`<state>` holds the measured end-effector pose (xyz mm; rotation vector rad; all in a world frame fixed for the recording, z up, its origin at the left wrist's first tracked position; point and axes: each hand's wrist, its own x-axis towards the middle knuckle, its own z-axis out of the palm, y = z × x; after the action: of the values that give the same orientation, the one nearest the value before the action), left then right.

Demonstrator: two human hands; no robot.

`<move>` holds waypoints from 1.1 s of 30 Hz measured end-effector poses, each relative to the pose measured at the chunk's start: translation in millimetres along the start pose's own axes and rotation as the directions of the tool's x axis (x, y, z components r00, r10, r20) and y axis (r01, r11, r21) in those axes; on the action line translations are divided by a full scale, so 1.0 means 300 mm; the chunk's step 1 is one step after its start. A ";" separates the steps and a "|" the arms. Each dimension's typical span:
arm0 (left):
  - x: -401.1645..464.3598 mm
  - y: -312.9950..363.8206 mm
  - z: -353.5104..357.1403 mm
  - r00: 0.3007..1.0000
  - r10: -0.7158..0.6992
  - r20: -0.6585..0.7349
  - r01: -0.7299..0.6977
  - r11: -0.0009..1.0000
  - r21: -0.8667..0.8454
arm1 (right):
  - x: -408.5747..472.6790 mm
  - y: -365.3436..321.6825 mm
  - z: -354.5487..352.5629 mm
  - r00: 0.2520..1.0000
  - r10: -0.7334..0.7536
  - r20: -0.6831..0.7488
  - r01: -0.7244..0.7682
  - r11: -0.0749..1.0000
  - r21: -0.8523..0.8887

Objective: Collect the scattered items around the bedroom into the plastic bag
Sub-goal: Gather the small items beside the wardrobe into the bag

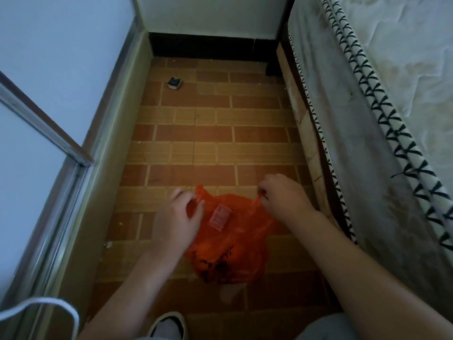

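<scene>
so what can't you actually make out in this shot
- Head view: what the orange plastic bag holds; its film shows only a pale rectangular shape and dark blurs.
- The small dark item on the floor by the far wall: too small to identify.
- The white cord at lower left: cut off by the frame edge.
- Under the mattress: dark, hidden.
</scene>
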<state>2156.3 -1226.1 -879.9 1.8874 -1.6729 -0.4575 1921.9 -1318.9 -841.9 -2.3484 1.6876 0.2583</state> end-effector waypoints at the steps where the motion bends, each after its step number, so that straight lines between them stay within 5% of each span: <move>1: 0.012 0.016 -0.011 1.000 0.001 -0.014 -0.001 0.999 -0.032 | -0.005 0.000 -0.021 0.999 0.047 -0.014 -0.047 0.998 0.035; 7: 0.058 0.151 -0.167 1.000 0.011 0.007 -0.010 0.995 -0.102 | -0.154 -0.002 -0.153 0.967 0.245 -0.071 -0.178 0.848 0.500; 12: 0.060 0.342 -0.438 0.997 0.002 0.082 0.004 0.998 -0.069 | -0.379 -0.083 -0.362 0.936 0.309 -0.171 -0.131 0.753 0.645; 24: 0.168 0.937 -1.290 0.985 -0.126 0.117 0.127 0.992 0.000 | -0.646 -0.238 -1.286 0.941 0.259 -0.216 -0.028 0.698 0.716; 33: 0.348 1.184 -1.762 0.994 -0.048 0.099 0.051 0.998 -0.032 | -0.647 -0.339 -1.860 0.935 0.233 -0.266 0.029 0.699 0.714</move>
<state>2210.1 -1248.4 -237.1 1.9127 -1.6731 -0.6043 1959.3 -1275.2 -245.1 -1.7533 1.6415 -0.7176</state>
